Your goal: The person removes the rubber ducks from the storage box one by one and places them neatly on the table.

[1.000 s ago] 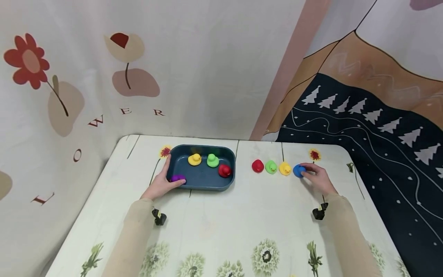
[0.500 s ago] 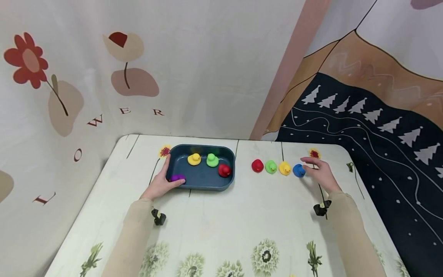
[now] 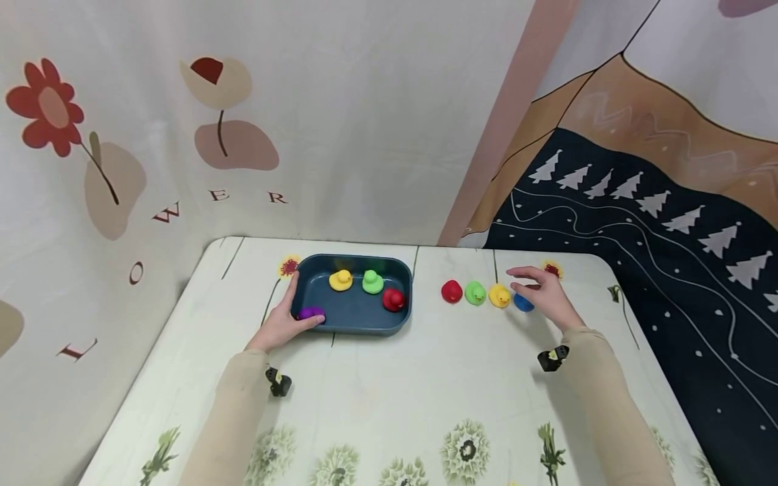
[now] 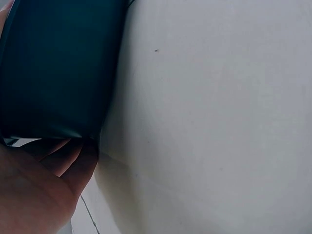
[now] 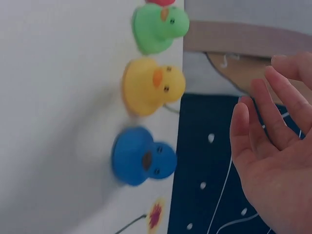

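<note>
My left hand [image 3: 281, 327] grips the left end of a dark blue tray [image 3: 355, 317], fingers along its outside and thumb over the near rim. Inside the tray are a yellow duck [image 3: 341, 280], a green duck [image 3: 373, 281], a red duck [image 3: 393, 299] and, by the thumb, a purple duck [image 3: 311, 313]. My right hand [image 3: 542, 295] hovers with loose fingers over a blue rubber duck [image 5: 136, 157], partly covering it in the head view. In the right wrist view, the duck stands apart from the hand.
Left of the blue duck, a yellow duck [image 3: 500, 295], a green duck [image 3: 475, 293] and a red duck [image 3: 452, 291] stand in a row on the flower-patterned table [image 3: 389, 398]. A printed curtain [image 3: 377, 135] hangs behind the table's far edge.
My right hand has let go of the blue duck, drawn back to the right, then risen and moved left above it. The left hand and tray have stayed in place.
</note>
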Available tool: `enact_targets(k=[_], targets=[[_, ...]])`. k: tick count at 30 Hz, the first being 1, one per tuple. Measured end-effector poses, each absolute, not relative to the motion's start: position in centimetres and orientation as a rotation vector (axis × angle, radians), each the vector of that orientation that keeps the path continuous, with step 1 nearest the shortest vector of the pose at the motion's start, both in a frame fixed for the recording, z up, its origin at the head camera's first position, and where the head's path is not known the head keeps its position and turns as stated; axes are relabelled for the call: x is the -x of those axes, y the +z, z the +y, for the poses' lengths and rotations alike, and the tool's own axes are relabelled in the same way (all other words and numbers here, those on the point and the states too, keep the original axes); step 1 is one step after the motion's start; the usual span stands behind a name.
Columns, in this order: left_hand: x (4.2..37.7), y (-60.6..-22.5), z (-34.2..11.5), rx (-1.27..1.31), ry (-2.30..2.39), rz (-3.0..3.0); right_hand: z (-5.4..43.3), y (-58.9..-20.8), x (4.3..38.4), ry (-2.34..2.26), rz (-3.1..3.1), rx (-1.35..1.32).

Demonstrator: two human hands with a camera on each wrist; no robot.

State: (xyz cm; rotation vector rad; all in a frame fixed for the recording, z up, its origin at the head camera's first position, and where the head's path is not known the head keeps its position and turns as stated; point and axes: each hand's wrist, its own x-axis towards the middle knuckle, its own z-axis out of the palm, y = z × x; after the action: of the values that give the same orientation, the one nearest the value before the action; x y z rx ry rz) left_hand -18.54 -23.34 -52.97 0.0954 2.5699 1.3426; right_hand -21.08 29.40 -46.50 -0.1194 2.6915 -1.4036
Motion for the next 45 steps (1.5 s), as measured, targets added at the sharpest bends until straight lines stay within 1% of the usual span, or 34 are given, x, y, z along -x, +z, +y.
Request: enact_targets(k=[17, 30, 45], targets=[[18.4, -52.7, -23.2, -0.081, 1.352, 2.562, 24.0, -47.6, 21.7, -1.532, 2.566, 0.28], [18.4, -52.6, -23.1, -0.077, 1.352, 2.557, 19.3, -48.6, 22.1, -1.578, 2.469, 0.345], [18.5, -52.6, -23.2, -0.082, 1.341, 2.569, 14.6, -48.6, 22.1, -1.618, 2.37, 0.55]])
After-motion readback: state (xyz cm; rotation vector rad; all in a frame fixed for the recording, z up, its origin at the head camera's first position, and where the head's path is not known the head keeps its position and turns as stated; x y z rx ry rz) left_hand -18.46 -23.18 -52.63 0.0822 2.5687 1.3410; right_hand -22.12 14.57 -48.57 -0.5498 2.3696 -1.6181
